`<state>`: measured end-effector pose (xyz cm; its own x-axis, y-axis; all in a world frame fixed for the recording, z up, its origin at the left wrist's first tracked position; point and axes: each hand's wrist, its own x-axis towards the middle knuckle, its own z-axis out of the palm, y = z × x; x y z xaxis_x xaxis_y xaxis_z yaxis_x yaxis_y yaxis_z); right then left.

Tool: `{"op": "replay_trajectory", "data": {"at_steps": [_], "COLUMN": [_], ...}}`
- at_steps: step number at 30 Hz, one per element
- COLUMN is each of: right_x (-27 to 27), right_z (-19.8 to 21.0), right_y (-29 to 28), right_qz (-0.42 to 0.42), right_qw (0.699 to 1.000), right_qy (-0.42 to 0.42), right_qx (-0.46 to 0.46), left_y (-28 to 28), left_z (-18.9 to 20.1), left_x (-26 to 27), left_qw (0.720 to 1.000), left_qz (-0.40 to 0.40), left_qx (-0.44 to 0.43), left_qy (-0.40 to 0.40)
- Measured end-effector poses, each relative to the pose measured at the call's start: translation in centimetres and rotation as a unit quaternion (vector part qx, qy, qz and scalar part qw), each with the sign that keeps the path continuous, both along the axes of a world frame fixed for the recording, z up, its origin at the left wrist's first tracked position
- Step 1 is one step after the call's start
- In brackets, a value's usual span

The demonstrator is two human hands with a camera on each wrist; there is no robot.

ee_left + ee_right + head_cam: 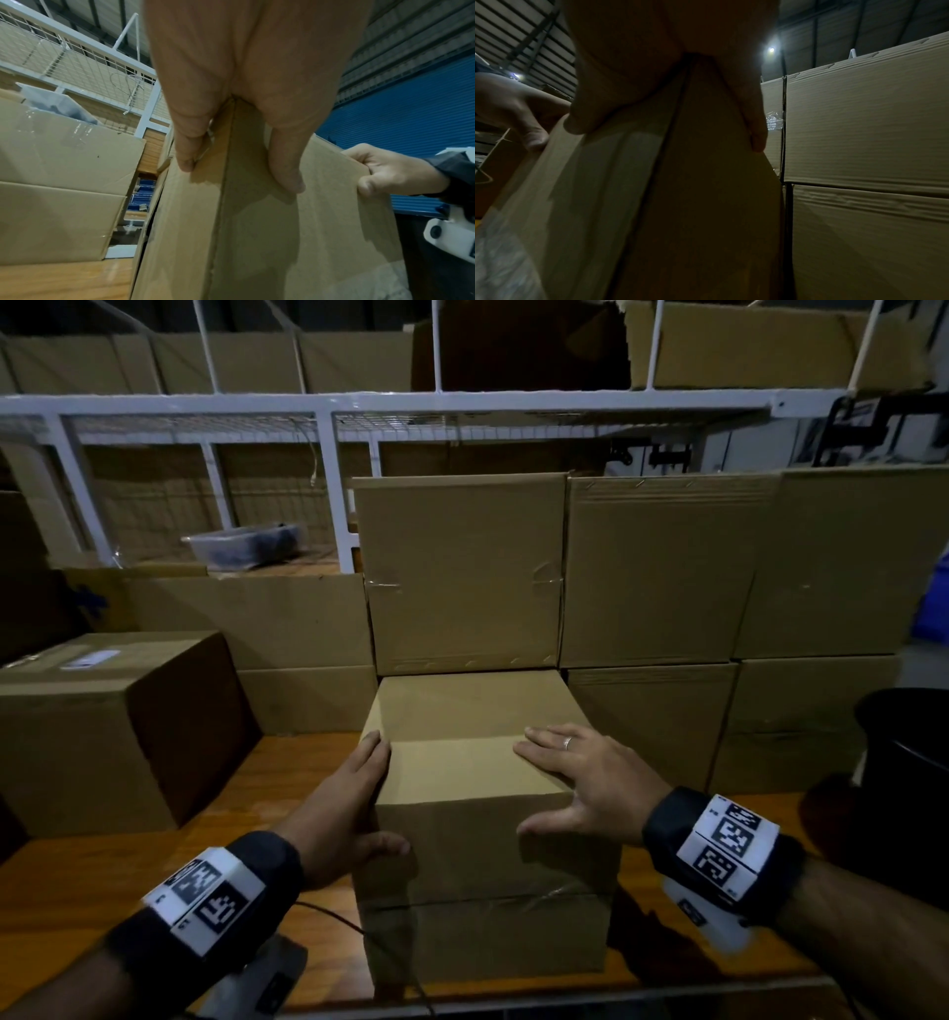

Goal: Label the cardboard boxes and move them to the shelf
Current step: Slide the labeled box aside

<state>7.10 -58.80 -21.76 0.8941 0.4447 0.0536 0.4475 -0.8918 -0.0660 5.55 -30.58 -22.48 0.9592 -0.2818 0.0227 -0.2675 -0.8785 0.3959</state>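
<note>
A plain brown cardboard box [462, 711] stands on the wooden table [287, 778], right in front of me, with no label showing on its top or front. My left hand [339, 803] clasps its near left corner, with fingers along the left side and the thumb on the front face. My right hand [580, 778] lies over the near right top corner, fingers spread on the top, thumb down the front. The left wrist view shows the left hand [244, 81] astride a box [257, 233] edge. In the dark right wrist view the right hand [667, 60] does the same.
Stacked cardboard boxes [662, 572] form a wall right behind and to the right. A larger box [102, 737] bearing a white label [90, 658] sits on the left. A white wire shelf [328, 403] spans the back. A black bin [909, 762] stands at the right. A black cable [334, 916] crosses the near table.
</note>
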Motion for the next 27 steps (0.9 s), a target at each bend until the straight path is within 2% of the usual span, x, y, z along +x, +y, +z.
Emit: {"op": "replay_trajectory", "data": {"at_steps": [15, 19, 23, 27], "right_x": [-1.3, -2.6, -4.3, -4.6], "right_z": [1.1, 2.1, 2.2, 2.0], "right_y": [1.3, 2.6, 4.9, 8.0], "right_qz": [-0.017, -0.016, 0.037, 0.085], "right_qw": [0.998, 0.999, 0.986, 0.983], "right_qy": [-0.011, -0.014, -0.053, -0.055], "right_qx": [-0.062, 0.043, 0.152, 0.152], "left_y": [-0.2, 0.7, 2.3, 4.0], "left_z": [0.8, 1.3, 1.5, 1.3], "left_x": [-0.9, -2.1, -4.2, -6.7], "left_qw": [1.0, 0.999, 0.997, 0.995], "left_qz": [0.001, 0.011, 0.034, 0.068], "left_qx": [0.009, -0.021, -0.037, -0.025], "left_qy": [-0.007, -0.026, -0.052, -0.067]}}
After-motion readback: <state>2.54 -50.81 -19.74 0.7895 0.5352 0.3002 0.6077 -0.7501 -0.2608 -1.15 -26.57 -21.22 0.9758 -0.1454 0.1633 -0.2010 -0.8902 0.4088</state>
